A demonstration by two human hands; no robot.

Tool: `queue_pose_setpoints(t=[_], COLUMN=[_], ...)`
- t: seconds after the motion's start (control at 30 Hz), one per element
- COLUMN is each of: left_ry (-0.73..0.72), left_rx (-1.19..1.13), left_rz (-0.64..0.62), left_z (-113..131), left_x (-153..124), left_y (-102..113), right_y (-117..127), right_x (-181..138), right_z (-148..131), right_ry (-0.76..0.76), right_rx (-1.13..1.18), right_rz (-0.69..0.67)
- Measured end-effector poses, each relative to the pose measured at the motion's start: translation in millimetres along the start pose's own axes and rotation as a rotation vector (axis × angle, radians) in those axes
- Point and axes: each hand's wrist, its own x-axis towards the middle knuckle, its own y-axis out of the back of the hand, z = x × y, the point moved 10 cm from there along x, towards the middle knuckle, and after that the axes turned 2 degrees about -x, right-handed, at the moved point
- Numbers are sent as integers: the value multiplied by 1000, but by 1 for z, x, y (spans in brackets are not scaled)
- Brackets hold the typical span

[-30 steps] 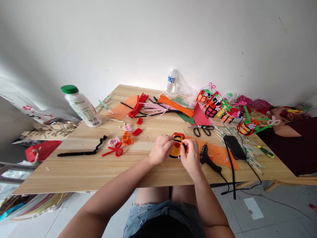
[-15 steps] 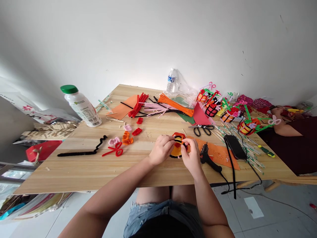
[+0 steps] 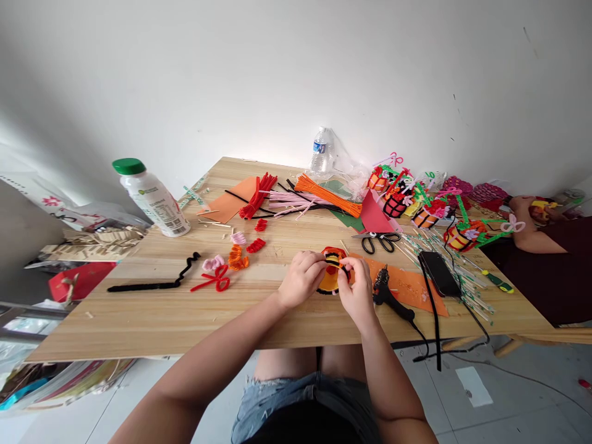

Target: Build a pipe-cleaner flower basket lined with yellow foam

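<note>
The left hand point(image 3: 303, 279) and right hand point(image 3: 356, 290) both pinched the far rim of a small round piece point(image 3: 329, 282), yellow-orange inside, black edging, just in from the middle of the table point(image 3: 139, 320)'s near edge. The left hand's thumb was out of sight and fingers covered the piece's sides; couldn't tell what exactly sat between the tips. Glue gun point(image 3: 393, 302) was just beside the right hand, over an orange sheet point(image 3: 423, 291) it partly hid. At the table's right edge, 1 co-worker's arm point(image 3: 543, 240) was partly cut off; the yellow thing point(image 3: 542, 204) there was too small to identify. Versus 0.5 s earlier: that arm and yellow thing had shifted slightly, own 2 hands practically unchanged.
</note>
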Motion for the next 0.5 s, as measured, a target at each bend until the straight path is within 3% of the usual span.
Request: queue_pose_setpoints(t=[0.33,0.5], left_ry=[39,139], left_rx=[-36,-148], left_rz=[-75,-117], left_z=[-4,-13], left_x=[2,3], left_y=[1,1], right_y=[1,1], right_x=[1,2], right_z=[-3,-2], right_ry=[17,15], right_rx=[-2,-6], right_rz=[15,10])
